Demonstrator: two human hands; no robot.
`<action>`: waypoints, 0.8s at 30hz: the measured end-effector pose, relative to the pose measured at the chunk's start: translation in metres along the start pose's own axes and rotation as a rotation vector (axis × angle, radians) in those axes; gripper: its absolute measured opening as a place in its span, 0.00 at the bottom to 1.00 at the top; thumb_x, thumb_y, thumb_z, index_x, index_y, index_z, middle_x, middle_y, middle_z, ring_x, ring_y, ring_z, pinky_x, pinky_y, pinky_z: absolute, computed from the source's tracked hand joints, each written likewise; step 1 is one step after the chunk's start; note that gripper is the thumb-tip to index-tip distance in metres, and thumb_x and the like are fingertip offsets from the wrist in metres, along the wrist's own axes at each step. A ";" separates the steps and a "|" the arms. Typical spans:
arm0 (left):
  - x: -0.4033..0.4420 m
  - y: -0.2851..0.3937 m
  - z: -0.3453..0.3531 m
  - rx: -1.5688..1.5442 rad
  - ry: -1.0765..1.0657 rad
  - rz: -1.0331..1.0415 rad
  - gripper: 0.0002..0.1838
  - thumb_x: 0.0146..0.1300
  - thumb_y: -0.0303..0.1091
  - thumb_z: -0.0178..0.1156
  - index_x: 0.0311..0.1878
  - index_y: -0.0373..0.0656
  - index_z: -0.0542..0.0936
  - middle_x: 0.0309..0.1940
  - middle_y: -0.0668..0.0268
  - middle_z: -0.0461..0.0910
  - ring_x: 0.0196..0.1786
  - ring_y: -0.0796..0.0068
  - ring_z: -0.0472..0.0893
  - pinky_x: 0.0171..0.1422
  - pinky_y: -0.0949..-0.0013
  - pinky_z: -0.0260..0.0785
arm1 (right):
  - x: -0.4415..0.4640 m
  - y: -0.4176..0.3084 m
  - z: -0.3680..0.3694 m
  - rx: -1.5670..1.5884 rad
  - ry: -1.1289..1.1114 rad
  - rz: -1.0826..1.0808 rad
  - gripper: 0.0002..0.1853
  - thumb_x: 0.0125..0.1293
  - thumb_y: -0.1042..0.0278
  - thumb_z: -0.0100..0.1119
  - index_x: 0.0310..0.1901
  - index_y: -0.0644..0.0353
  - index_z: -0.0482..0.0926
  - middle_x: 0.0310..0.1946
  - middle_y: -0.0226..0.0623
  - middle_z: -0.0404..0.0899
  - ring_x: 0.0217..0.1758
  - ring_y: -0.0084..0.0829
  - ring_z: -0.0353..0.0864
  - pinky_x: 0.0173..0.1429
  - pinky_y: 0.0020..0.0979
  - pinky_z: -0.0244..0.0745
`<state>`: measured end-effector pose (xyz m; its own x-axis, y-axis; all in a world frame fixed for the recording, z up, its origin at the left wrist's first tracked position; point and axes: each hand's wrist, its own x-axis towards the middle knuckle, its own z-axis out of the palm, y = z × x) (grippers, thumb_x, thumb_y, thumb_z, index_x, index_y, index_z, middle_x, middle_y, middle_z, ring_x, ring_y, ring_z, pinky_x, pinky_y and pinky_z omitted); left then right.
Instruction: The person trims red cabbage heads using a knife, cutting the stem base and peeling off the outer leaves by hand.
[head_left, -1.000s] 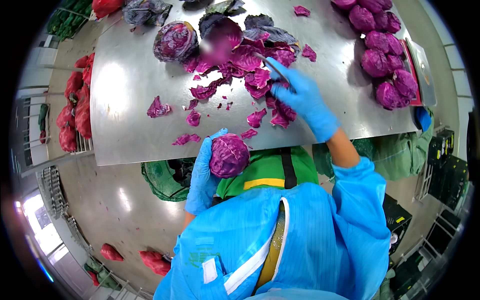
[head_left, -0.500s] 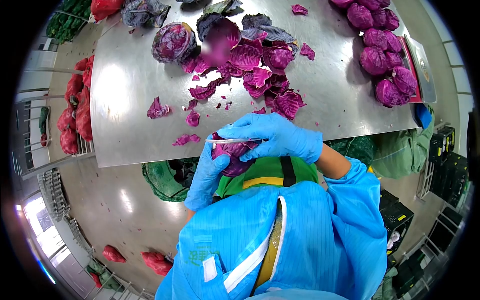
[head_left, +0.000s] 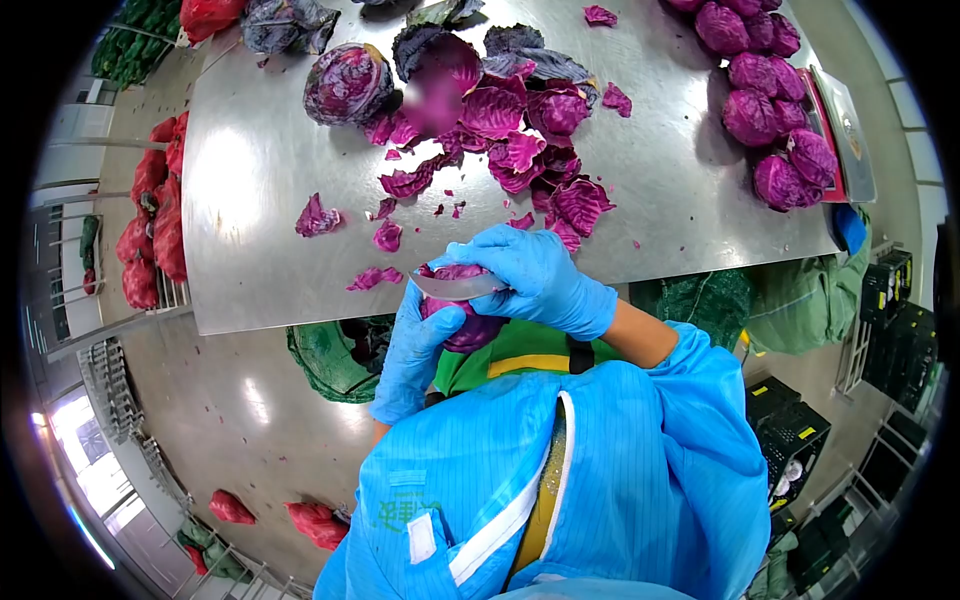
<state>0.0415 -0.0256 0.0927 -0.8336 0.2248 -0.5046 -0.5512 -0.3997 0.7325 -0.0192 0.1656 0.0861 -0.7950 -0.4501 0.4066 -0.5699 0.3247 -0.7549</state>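
Note:
In a blue glove, my left hand (head_left: pixel 405 350) is wrapped round a red cabbage (head_left: pixel 472 334) just off the table's near edge, its thumb pressing the near side. My right hand (head_left: pixel 540 278), also gloved, is closed on a knife whose broad blade (head_left: pixel 455 287) lies across the cabbage's upper part. The knife's handle is hidden in my fingers. Beyond my hands, loose purple leaves (head_left: pixel 492 112) lie heaped on the metal table (head_left: pixel 660 215), with smaller leaf scraps (head_left: pixel 318 216) scattered nearby. A whole cabbage with dark outer leaves (head_left: pixel 347 85) sits left of the heap.
Several trimmed red cabbages (head_left: pixel 750 117) are grouped at the table's right end, beside a red-and-metal object (head_left: pixel 838 135). A green mesh bag (head_left: pixel 330 362) is below the near edge. Red mesh sacks (head_left: pixel 152 225) are stacked at left, and black crates (head_left: pixel 790 440) stand at right.
The knife blade has tilted from nearly edge-on to showing its broad side. My right hand has shifted slightly left and turned with it. My left hand holds the cabbage in about the same place.

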 end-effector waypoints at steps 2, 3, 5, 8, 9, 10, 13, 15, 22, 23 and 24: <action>-0.003 0.004 0.009 -0.015 0.024 0.024 0.50 0.41 0.44 0.79 0.67 0.41 0.64 0.63 0.59 0.69 0.64 0.65 0.71 0.70 0.61 0.64 | 0.003 0.002 -0.003 -0.059 0.001 0.001 0.19 0.53 0.61 0.69 0.48 0.54 0.82 0.36 0.35 0.82 0.34 0.32 0.83 0.33 0.31 0.77; -0.004 0.003 0.008 0.096 0.016 0.062 0.50 0.40 0.43 0.79 0.67 0.41 0.64 0.63 0.59 0.69 0.65 0.64 0.71 0.71 0.61 0.64 | 0.006 0.008 -0.008 -0.069 0.154 0.071 0.17 0.55 0.60 0.69 0.44 0.57 0.80 0.30 0.35 0.78 0.31 0.32 0.80 0.31 0.31 0.75; -0.012 0.001 0.005 0.318 0.003 0.136 0.50 0.39 0.42 0.79 0.66 0.41 0.65 0.65 0.59 0.67 0.66 0.64 0.70 0.71 0.60 0.63 | 0.018 0.023 -0.028 0.078 0.428 0.482 0.13 0.57 0.62 0.67 0.37 0.61 0.77 0.22 0.33 0.71 0.27 0.27 0.75 0.30 0.28 0.71; -0.019 -0.009 -0.002 0.183 0.080 0.139 0.52 0.37 0.43 0.79 0.67 0.40 0.64 0.67 0.59 0.65 0.66 0.63 0.69 0.72 0.59 0.62 | 0.016 0.061 -0.062 -0.257 0.355 0.374 0.29 0.59 0.58 0.67 0.60 0.61 0.73 0.44 0.43 0.77 0.38 0.34 0.79 0.43 0.35 0.75; -0.019 -0.010 -0.002 0.125 0.117 0.158 0.53 0.36 0.43 0.79 0.67 0.40 0.63 0.67 0.59 0.65 0.66 0.63 0.69 0.72 0.59 0.62 | 0.015 0.064 -0.063 -0.349 0.263 0.387 0.34 0.59 0.55 0.68 0.64 0.60 0.70 0.49 0.45 0.77 0.45 0.37 0.80 0.49 0.36 0.76; -0.017 -0.012 -0.006 0.103 0.138 0.161 0.53 0.36 0.42 0.79 0.67 0.40 0.63 0.65 0.59 0.66 0.66 0.63 0.70 0.72 0.60 0.63 | 0.011 0.060 -0.060 -0.300 0.213 0.359 0.35 0.58 0.54 0.68 0.65 0.60 0.69 0.50 0.46 0.76 0.48 0.38 0.79 0.52 0.36 0.75; -0.014 -0.005 0.001 0.171 0.173 0.223 0.53 0.36 0.40 0.80 0.68 0.40 0.62 0.64 0.57 0.67 0.64 0.64 0.72 0.69 0.61 0.65 | -0.002 0.025 -0.046 0.060 -0.023 0.356 0.41 0.55 0.46 0.69 0.67 0.59 0.67 0.54 0.49 0.75 0.59 0.43 0.76 0.61 0.37 0.72; -0.010 -0.007 -0.005 0.350 0.190 0.245 0.54 0.36 0.40 0.81 0.68 0.39 0.62 0.62 0.56 0.68 0.62 0.64 0.73 0.68 0.61 0.68 | 0.007 -0.010 -0.041 0.095 -0.266 0.392 0.40 0.53 0.47 0.72 0.65 0.56 0.70 0.56 0.46 0.74 0.59 0.40 0.76 0.61 0.34 0.71; -0.010 -0.002 -0.002 0.584 0.169 0.265 0.52 0.38 0.42 0.82 0.65 0.39 0.63 0.57 0.56 0.72 0.57 0.66 0.77 0.64 0.63 0.71 | 0.007 -0.010 -0.004 0.244 -0.357 0.253 0.30 0.59 0.44 0.64 0.56 0.57 0.76 0.45 0.42 0.75 0.49 0.42 0.78 0.53 0.38 0.74; -0.011 -0.001 -0.003 0.643 0.198 0.240 0.51 0.38 0.42 0.82 0.65 0.39 0.64 0.57 0.55 0.73 0.57 0.66 0.77 0.63 0.63 0.71 | 0.007 -0.011 -0.004 0.160 -0.378 0.226 0.27 0.60 0.45 0.63 0.52 0.57 0.77 0.43 0.41 0.75 0.46 0.41 0.79 0.49 0.37 0.75; -0.007 -0.006 -0.004 0.566 0.186 0.324 0.51 0.38 0.42 0.82 0.65 0.39 0.64 0.54 0.56 0.75 0.55 0.67 0.78 0.61 0.64 0.73 | 0.007 -0.012 -0.006 0.074 -0.398 0.199 0.24 0.61 0.46 0.62 0.49 0.58 0.78 0.42 0.40 0.75 0.43 0.40 0.79 0.45 0.37 0.76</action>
<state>0.0503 -0.0281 0.0899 -0.9676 -0.0047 -0.2525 -0.2514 0.1168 0.9608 -0.0187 0.1632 0.1009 -0.7374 -0.6748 0.0312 -0.3860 0.3830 -0.8392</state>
